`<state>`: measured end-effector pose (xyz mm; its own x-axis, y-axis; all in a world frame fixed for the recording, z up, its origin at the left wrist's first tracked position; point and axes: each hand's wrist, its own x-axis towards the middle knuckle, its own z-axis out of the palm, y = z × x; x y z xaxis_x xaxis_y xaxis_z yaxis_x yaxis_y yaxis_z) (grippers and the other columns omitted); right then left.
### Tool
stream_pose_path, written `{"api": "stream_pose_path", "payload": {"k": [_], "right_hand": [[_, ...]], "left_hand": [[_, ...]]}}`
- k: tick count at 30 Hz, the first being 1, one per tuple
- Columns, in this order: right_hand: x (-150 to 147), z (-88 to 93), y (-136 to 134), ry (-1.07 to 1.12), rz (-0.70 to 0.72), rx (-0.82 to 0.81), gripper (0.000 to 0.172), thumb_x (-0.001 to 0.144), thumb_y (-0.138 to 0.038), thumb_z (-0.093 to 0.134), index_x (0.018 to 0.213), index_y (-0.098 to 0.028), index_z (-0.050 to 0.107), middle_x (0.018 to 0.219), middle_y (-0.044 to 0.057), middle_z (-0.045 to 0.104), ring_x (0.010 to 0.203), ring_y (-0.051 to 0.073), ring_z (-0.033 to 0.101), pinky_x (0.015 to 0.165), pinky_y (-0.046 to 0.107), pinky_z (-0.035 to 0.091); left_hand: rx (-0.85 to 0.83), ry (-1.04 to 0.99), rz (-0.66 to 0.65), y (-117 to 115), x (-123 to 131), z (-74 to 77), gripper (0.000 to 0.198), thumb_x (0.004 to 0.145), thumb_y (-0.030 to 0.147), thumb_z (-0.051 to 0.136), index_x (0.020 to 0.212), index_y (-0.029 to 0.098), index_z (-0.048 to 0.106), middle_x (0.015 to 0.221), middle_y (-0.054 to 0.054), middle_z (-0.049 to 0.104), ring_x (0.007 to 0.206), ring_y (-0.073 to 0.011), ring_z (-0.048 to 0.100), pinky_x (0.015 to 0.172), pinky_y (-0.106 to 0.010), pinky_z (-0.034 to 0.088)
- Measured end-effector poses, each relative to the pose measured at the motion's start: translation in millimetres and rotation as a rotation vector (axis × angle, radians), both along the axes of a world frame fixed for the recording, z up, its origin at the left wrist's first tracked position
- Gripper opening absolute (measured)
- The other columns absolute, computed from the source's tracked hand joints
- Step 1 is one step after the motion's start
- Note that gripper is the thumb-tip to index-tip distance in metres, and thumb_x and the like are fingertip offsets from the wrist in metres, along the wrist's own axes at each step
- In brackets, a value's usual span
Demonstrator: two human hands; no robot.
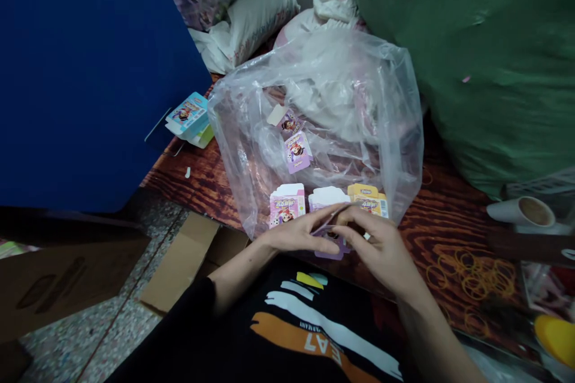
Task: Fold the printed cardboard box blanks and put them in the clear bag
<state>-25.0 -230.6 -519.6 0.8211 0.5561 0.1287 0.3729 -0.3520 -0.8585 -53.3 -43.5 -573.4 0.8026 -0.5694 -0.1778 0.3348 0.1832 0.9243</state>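
Observation:
In front of my body, my left hand and my right hand meet over a small purple card box, flat and seen nearly edge-on. The fingers of both hands close around its edges and partly hide it. Beneath them lies another flat purple-and-white box, mostly covered by my hands. To its left sits a pink flat box; a yellow flat box lies to the right, behind my right hand. Farther off, a lilac box and a darker purple box rest in a clear plastic bag.
Blue boxes lie at the table's left edge beside a blue panel. Rubber bands and a paper cup are on the right. A green sack bulges behind. An open cardboard carton stands below the table.

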Motion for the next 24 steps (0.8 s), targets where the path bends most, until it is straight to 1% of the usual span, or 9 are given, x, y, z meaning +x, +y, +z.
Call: {"api": "stream_pose_path", "payload": {"k": [2, 4, 7, 10, 13, 16, 19, 21, 24], "right_hand": [[-4, 4.5, 3, 0.047, -0.029, 0.048, 0.023, 0.094, -0.028, 0.061, 0.072, -0.021, 0.061, 0.065, -0.002, 0.060, 0.058, 0.013, 0.056, 0.058, 0.026, 0.042], [-4, 0.5, 4, 0.010, -0.173, 0.120, 0.022, 0.093, -0.029, 0.063, 0.073, -0.022, 0.063, 0.067, -0.002, 0.060, 0.060, 0.013, 0.056, 0.058, 0.026, 0.043], [0, -16.3, 2, -0.043, -0.402, 0.244, 0.009, 0.090, -0.031, 0.068, 0.087, -0.024, 0.073, 0.098, 0.006, 0.070, 0.094, 0.021, 0.065, 0.076, 0.030, 0.051], [3, -35.8, 2, 0.156, -0.437, 0.436, 0.016, 0.086, -0.040, 0.074, 0.095, -0.027, 0.077, 0.120, 0.007, 0.069, 0.118, 0.027, 0.060, 0.091, 0.038, 0.052], [2, -47.9, 3, 0.463, -0.365, 0.626, 0.030, 0.083, -0.050, 0.075, 0.106, -0.031, 0.077, 0.116, 0.006, 0.072, 0.090, 0.023, 0.066, 0.074, 0.037, 0.055], [0, -50.7, 4, 0.592, -0.310, 0.661, 0.036, 0.082, -0.055, 0.075, 0.110, -0.033, 0.078, 0.123, 0.004, 0.070, 0.061, 0.014, 0.056, 0.052, 0.030, 0.047], [0, -49.6, 6, 0.491, -0.368, 0.596, 0.036, 0.080, -0.053, 0.078, 0.110, -0.033, 0.078, 0.128, 0.004, 0.068, 0.072, 0.015, 0.062, 0.061, 0.031, 0.052], [-1, -49.2, 8, 0.466, -0.402, 0.566, 0.037, 0.078, -0.053, 0.080, 0.108, -0.031, 0.079, 0.121, 0.004, 0.071, 0.084, 0.019, 0.066, 0.070, 0.033, 0.055], [-4, -50.1, 13, 0.537, -0.428, 0.570, 0.039, 0.078, -0.055, 0.079, 0.107, -0.028, 0.079, 0.108, 0.005, 0.075, 0.084, 0.021, 0.067, 0.069, 0.032, 0.055]], "left_hand": [[-0.011, 0.093, -0.065, -5, 3, -1.4, 0.064, 0.057, 0.059, 0.091, 0.099, 0.015, 0.072, 0.093, -0.005, 0.071, 0.094, -0.0241, 0.067, 0.087, -0.037, 0.054], [-0.003, 0.152, 0.030, -8, 5, -2.5, 0.062, 0.054, 0.061, 0.091, 0.090, 0.014, 0.072, 0.083, -0.003, 0.069, 0.082, -0.0196, 0.065, 0.081, -0.033, 0.052], [-0.035, 0.178, 0.222, -9, 6, -4.7, 0.065, 0.056, 0.060, 0.092, 0.095, 0.012, 0.074, 0.089, -0.007, 0.073, 0.081, -0.0183, 0.065, 0.080, -0.031, 0.052], [-0.142, 0.203, 0.221, -8, 7, -9.0, 0.068, 0.058, 0.063, 0.090, 0.099, 0.010, 0.074, 0.090, -0.012, 0.076, 0.079, -0.0205, 0.068, 0.078, -0.032, 0.053], [-0.287, 0.260, 0.177, -9, 7, -13.6, 0.074, 0.059, 0.065, 0.089, 0.105, 0.009, 0.074, 0.092, -0.015, 0.077, 0.076, -0.0230, 0.072, 0.077, -0.035, 0.056], [-0.313, 0.251, 0.151, -8, 8, -14.6, 0.072, 0.060, 0.064, 0.089, 0.105, 0.009, 0.074, 0.093, -0.016, 0.077, 0.077, -0.0235, 0.072, 0.078, -0.036, 0.057], [-0.245, 0.198, 0.157, -7, 9, -12.8, 0.066, 0.062, 0.061, 0.089, 0.102, 0.010, 0.075, 0.093, -0.013, 0.076, 0.082, -0.0210, 0.070, 0.079, -0.032, 0.054], [-0.200, 0.198, 0.146, -9, 9, -13.0, 0.065, 0.061, 0.059, 0.091, 0.101, 0.011, 0.076, 0.094, -0.011, 0.076, 0.084, -0.0202, 0.069, 0.081, -0.031, 0.052], [-0.195, 0.237, 0.225, -16, 6, -17.3, 0.069, 0.057, 0.063, 0.091, 0.099, 0.010, 0.075, 0.090, -0.009, 0.075, 0.083, -0.0200, 0.068, 0.082, -0.032, 0.052]]}}
